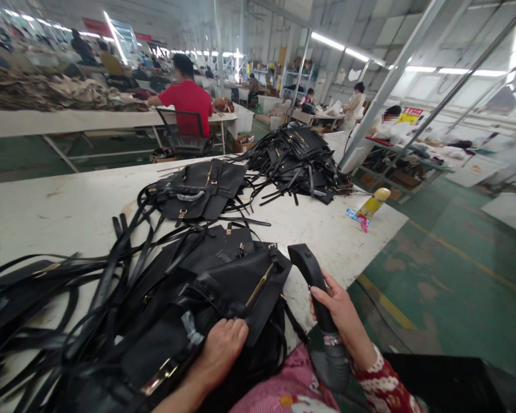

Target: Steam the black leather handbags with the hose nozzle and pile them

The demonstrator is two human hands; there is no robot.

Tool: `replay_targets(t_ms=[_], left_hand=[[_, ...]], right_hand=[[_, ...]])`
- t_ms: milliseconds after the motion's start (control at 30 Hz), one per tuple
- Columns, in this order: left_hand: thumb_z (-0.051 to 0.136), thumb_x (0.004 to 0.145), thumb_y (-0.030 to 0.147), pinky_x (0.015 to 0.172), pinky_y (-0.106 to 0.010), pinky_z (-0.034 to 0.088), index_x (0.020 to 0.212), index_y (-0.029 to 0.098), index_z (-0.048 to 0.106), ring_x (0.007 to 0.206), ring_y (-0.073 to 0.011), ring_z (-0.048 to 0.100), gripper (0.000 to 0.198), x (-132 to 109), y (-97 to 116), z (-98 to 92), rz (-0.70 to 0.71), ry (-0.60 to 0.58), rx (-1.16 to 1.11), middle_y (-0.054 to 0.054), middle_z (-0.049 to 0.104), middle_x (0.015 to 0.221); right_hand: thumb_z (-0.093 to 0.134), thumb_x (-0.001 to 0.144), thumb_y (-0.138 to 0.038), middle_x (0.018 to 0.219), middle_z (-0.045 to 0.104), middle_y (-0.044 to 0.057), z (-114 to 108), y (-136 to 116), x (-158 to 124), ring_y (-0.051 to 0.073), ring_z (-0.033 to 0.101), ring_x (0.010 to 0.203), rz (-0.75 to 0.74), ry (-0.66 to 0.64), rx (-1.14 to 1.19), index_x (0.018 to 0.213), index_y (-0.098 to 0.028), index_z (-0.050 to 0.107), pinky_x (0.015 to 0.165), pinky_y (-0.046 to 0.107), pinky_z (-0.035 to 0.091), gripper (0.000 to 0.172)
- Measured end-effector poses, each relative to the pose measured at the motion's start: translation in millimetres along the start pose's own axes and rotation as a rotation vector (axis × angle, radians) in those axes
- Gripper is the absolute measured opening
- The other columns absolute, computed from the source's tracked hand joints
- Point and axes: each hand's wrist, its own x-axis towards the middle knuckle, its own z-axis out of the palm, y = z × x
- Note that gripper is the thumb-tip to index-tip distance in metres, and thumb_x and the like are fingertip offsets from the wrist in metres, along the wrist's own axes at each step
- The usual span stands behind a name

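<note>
My right hand (337, 307) is wrapped round a black vacuum-hose nozzle (307, 264). A clamp and ribbed grey hose (333, 367) continue below the grip. The nozzle's flat mouth points up and left, beside the bag's edge and apart from it. My left hand (223, 347) is closed on the near edge of a black leather bag (236, 281) with a gold zip; its fingertips are partly hidden. More black bags and loose straps (107, 287) lie under and left of it. A gold buckle (161, 376) shows near my left forearm.
Farther along the white table (69, 206) lie a smaller stack of black bags (202, 189) and a large heap (301, 160). A yellow bottle-like container (375, 201) stands near the right edge. Beyond it, a person in red (187, 103) sits at another table.
</note>
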Motion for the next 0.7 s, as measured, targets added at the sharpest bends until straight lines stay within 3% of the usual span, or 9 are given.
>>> replay_targets(t_ms=[67, 233, 433, 533, 700], left_hand=[[0.035, 0.081, 0.001, 0.062, -0.03, 0.04, 0.094, 0.014, 0.052, 0.067, -0.0163, 0.056, 0.025, -8, 0, 8.5, 0.016, 0.094, -0.002, -0.004, 0.061, 0.079], [0.027, 0.086, 0.008, 0.056, -0.028, 0.038, 0.093, 0.015, 0.053, 0.061, -0.0138, 0.053, 0.027, -17, -8, 0.6, 0.077, 0.243, -0.053, -0.004, 0.06, 0.073], [0.027, 0.087, 0.008, 0.055, -0.027, 0.038, 0.093, 0.015, 0.054, 0.06, -0.0126, 0.054, 0.029, -18, -7, 1.9, 0.082, 0.236, -0.018, -0.003, 0.061, 0.072], [0.026, 0.086, 0.007, 0.058, -0.027, 0.039, 0.094, 0.016, 0.054, 0.063, -0.0124, 0.055, 0.03, -19, -9, 2.2, 0.089, 0.245, -0.023, -0.003, 0.062, 0.076], [0.025, 0.087, 0.008, 0.058, -0.027, 0.039, 0.095, 0.016, 0.054, 0.061, -0.0125, 0.055, 0.03, -26, -12, 1.8, 0.125, 0.236, -0.017, -0.003, 0.062, 0.075]], right_hand=[[0.063, 0.076, -0.036, 0.054, 0.056, -0.003, -2, -1, -5, 0.016, 0.052, 0.042, -0.009, -0.004, -0.03, 0.132, -0.019, 0.031, 0.038, 0.025, 0.044, 0.067], [0.063, 0.075, -0.038, 0.052, 0.055, -0.004, -3, 1, -18, 0.016, 0.049, 0.039, 0.034, -0.068, -0.075, 0.134, -0.016, 0.028, 0.037, 0.025, 0.042, 0.073], [0.067, 0.068, -0.043, 0.062, 0.059, 0.0, -2, 14, -44, 0.017, 0.051, 0.042, 0.121, -0.136, -0.116, 0.132, -0.02, 0.035, 0.04, 0.028, 0.045, 0.075], [0.067, 0.067, -0.044, 0.063, 0.058, 0.0, -5, 25, -49, 0.018, 0.052, 0.043, 0.148, -0.08, -0.1, 0.13, -0.02, 0.038, 0.039, 0.028, 0.045, 0.073], [0.062, 0.072, -0.044, 0.06, 0.057, -0.002, -24, 35, -42, 0.017, 0.052, 0.041, 0.17, 0.046, -0.029, 0.134, -0.019, 0.026, 0.035, 0.025, 0.044, 0.076]])
